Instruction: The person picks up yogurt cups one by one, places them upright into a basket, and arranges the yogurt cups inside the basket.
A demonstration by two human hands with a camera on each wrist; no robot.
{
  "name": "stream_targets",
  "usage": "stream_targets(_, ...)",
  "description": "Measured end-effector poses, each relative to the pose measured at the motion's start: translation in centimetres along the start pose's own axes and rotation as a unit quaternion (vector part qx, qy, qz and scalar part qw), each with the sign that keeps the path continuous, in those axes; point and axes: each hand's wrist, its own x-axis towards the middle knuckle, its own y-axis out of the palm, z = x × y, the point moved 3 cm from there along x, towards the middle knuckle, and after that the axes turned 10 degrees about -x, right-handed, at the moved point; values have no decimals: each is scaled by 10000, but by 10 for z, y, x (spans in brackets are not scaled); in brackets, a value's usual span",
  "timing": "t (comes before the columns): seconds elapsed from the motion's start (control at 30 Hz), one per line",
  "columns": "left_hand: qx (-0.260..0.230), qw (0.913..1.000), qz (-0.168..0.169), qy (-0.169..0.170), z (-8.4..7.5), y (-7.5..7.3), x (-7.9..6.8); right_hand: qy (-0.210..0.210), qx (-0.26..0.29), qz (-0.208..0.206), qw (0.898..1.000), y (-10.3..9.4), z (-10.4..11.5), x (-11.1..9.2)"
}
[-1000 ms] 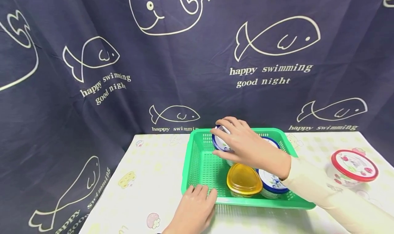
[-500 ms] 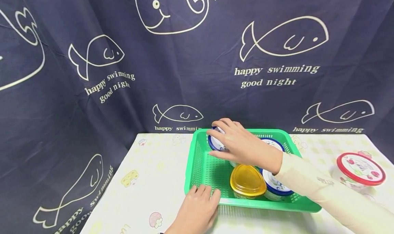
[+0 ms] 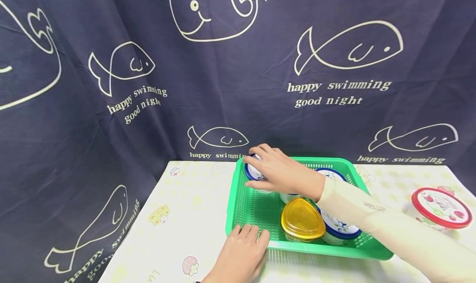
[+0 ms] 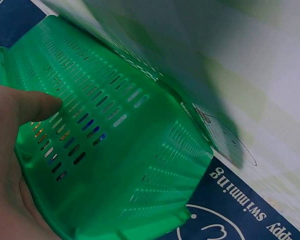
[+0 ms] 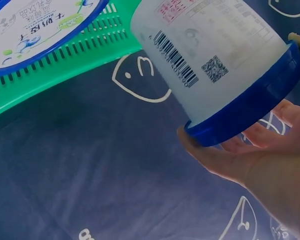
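A white tub (image 5: 210,55) with a blue lid is gripped by its lid in my right hand (image 3: 282,173). In the head view its lid (image 3: 252,172) shows at the back left corner of the green plastic basket (image 3: 316,246). My left hand (image 3: 241,252) holds the basket's front rim near the left corner. In the left wrist view its thumb (image 4: 42,106) lies against the outer slotted wall. Inside the basket, on the right, are a container with an amber lid (image 3: 303,219), a blue-lidded tub (image 3: 340,226) and another behind it (image 3: 331,174), partly covered by my right arm.
A red-lidded tub (image 3: 441,208) stands on the table to the right of the basket. The table has a pale patterned cloth (image 3: 193,217). A dark blue curtain (image 3: 223,89) with fish drawings hangs right behind the table.
My right hand has moved left across the basket with the blue-lidded tub, towards the back left corner. My left hand stays on the rim. The head view has shifted slightly.
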Motion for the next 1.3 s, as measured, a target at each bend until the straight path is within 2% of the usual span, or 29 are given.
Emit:
stream_targets(0.27, -28, 10000, -19, 24, 1, -1, 0, -106, -2, 124, 9999, 19, -2, 15)
stream_targets(0.57, -90, 9999, 72, -11, 1, -1, 1, -126, -71, 443, 9989, 39, -5, 23)
stream_targets(0.73, -101, 9998, 143, -59, 1, -2, 1, -198, -281, 779, 9964, 51, -5, 29)
stream_targets(0.97, -164, 9997, 169, -67, 0, -2, 1, -300, -263, 1291, 9908, 66, -3, 34)
stream_targets(1.3, -119, 9997, 209, -65, 1, -2, 0, -266, -77, 1475, 9887, 72, -6, 35)
